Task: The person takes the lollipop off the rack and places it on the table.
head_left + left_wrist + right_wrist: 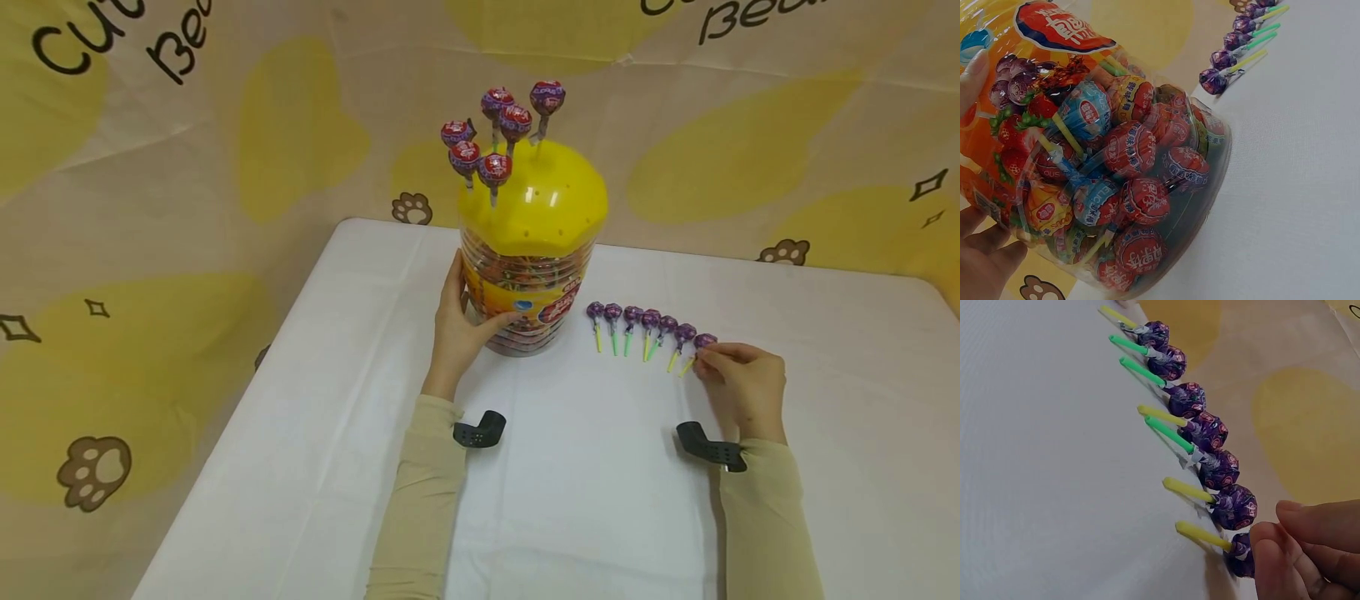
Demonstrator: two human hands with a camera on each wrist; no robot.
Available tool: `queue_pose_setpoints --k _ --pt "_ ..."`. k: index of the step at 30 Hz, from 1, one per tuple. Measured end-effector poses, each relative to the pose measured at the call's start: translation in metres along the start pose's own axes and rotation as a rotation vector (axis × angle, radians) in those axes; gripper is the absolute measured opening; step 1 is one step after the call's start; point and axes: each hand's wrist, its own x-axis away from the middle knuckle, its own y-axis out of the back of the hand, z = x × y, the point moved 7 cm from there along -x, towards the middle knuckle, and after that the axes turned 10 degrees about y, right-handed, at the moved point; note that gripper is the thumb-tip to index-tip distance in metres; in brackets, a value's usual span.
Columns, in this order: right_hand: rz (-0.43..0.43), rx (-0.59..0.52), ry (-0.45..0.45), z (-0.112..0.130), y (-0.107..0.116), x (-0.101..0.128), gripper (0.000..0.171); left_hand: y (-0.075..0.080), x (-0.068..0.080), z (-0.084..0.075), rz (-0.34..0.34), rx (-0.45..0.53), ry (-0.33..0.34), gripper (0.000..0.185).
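Note:
A clear ribbed candy jar [525, 287] with a yellow lid [555, 200] stands upright on the table. Several red-and-purple lollipops [495, 171] stick up from holes in the lid. My left hand [465, 329] grips the jar's left side, thumb across the front label and fingers round the far side. Wrapped lollipops inside show in the left wrist view. To the jar's right, several purple lollipops [651, 319] lie in a slanting row. At its near right end, my right hand [746, 383] pinches the head of the last lollipop [1241, 555], partly hidden by the fingers.
White cloth covers the table [585, 500]. Behind and to the left hangs a beige and yellow printed backdrop [300, 125] with paw prints. A black wrist mount [480, 431] sits on the left sleeve, and another black mount [708, 450] on the right.

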Motion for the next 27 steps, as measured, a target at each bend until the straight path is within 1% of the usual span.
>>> queue_pose_setpoints --k 3,9,12,16,22,24,27 --pt "-0.015 -0.140 0.010 0.002 -0.003 0.000 0.016 0.000 0.000 0.000 0.000 0.001 0.003 0.104" --pt "-0.014 -0.312 0.074 0.009 -0.007 -0.001 0.008 -0.001 0.000 -0.001 -0.003 -0.002 0.008 0.102" --pt "-0.014 -0.335 0.133 0.010 -0.007 -0.004 0.010 -0.001 0.000 -0.001 -0.002 -0.001 0.006 0.102" --pt "-0.026 -0.297 0.185 0.017 -0.009 -0.004 0.013 -0.001 0.001 -0.002 -0.002 0.002 -0.001 0.103" --pt "-0.023 -0.351 0.196 0.043 -0.019 0.006 0.009 0.000 0.002 -0.003 -0.010 -0.006 0.002 0.103" --pt "-0.018 -0.376 0.201 0.050 -0.022 0.008 0.010 0.000 0.001 -0.003 -0.011 -0.006 0.006 0.102" --pt "-0.026 -0.386 0.221 0.059 -0.024 0.009 0.011 0.000 0.001 -0.003 -0.010 -0.004 0.005 0.103"
